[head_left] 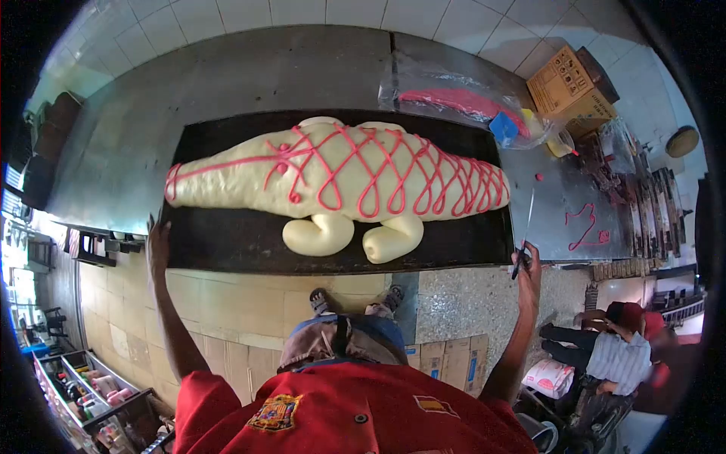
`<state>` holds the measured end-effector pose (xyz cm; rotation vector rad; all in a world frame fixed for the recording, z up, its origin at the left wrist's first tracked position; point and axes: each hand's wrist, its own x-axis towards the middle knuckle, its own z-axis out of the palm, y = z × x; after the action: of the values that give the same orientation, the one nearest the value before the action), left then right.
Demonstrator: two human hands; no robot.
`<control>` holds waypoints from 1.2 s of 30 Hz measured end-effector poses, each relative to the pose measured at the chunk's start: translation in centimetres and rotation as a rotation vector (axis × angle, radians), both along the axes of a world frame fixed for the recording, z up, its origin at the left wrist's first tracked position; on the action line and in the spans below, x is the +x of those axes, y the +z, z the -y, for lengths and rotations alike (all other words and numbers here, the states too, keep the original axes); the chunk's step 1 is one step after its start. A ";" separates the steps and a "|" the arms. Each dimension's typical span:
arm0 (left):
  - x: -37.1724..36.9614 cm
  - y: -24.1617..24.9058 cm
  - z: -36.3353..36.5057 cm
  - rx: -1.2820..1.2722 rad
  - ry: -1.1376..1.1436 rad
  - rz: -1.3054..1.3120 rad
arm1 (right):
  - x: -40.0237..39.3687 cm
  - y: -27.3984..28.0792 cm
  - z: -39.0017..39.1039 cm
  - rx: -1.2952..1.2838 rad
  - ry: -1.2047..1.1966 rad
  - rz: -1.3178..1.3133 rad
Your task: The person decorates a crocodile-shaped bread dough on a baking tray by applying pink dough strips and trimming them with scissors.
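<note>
A plastic bag (461, 94) with pink dough strips lies on the steel counter (249, 72) behind the dark baking tray (227, 242), beside a blue scraper (504, 127) and cardboard boxes (571, 83). Pink dough scraps (584, 227) sit on the counter to the right of the tray. A seated person (612, 344) is at the lower right.

The crocodile-shaped dough (340, 178) lies on the tray, its long axis running left to right along the tray, narrow end pointing left, two curled legs toward the person. Pink strips cross over its back.

The left hand (157, 246) clasps the tray's left front corner. The right hand (527, 265) is closed around a knife (525, 227), blade pointing away, at the tray's right edge.
</note>
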<state>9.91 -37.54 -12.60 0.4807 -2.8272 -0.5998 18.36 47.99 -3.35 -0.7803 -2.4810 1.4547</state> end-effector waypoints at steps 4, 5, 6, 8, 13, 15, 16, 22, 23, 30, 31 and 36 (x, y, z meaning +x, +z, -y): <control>10.5 -1.1 4.6 0.195 0.097 0.114 | -1.2 -0.3 2.4 -0.072 0.070 -0.055; 13.3 -2.3 5.9 0.122 0.051 0.087 | -1.8 -0.5 2.9 -0.092 0.106 -0.086; 15.3 -1.8 5.5 0.211 0.177 0.082 | -2.5 -0.4 3.8 -0.090 0.142 -0.087; 18.7 0.3 3.7 0.330 0.311 0.068 | -3.9 -0.6 4.6 -0.137 0.225 -0.105; 30.7 -3.7 6.8 0.235 0.291 0.045 | -9.7 0.9 9.1 -0.175 0.417 -0.160; 33.7 -3.6 5.2 0.279 0.443 0.042 | -12.9 1.4 10.7 -0.144 0.490 -0.181; 35.0 -3.4 4.2 0.277 0.452 0.043 | -14.6 1.6 11.6 -0.110 0.557 -0.202; 39.1 -1.5 -4.1 0.535 0.646 0.035 | -27.3 0.2 15.5 0.133 0.778 -0.265; 39.3 -1.1 -6.1 0.572 0.675 0.029 | -29.5 -0.2 16.2 0.098 0.805 -0.292; 40.6 0.5 -21.2 0.687 0.761 -0.088 | -45.5 -3.6 21.2 0.220 0.908 -0.383; 39.8 -0.2 -21.4 0.655 0.926 -0.076 | -46.0 -4.2 22.0 0.254 0.900 -0.430; 36.6 3.5 -35.7 0.614 0.947 -0.202 | -39.9 -1.4 23.1 -0.042 0.864 -0.605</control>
<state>46.54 -1.86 -9.06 1.5952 -1.8325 -1.1532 -21.50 24.88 -4.78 0.7537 -2.3352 1.6096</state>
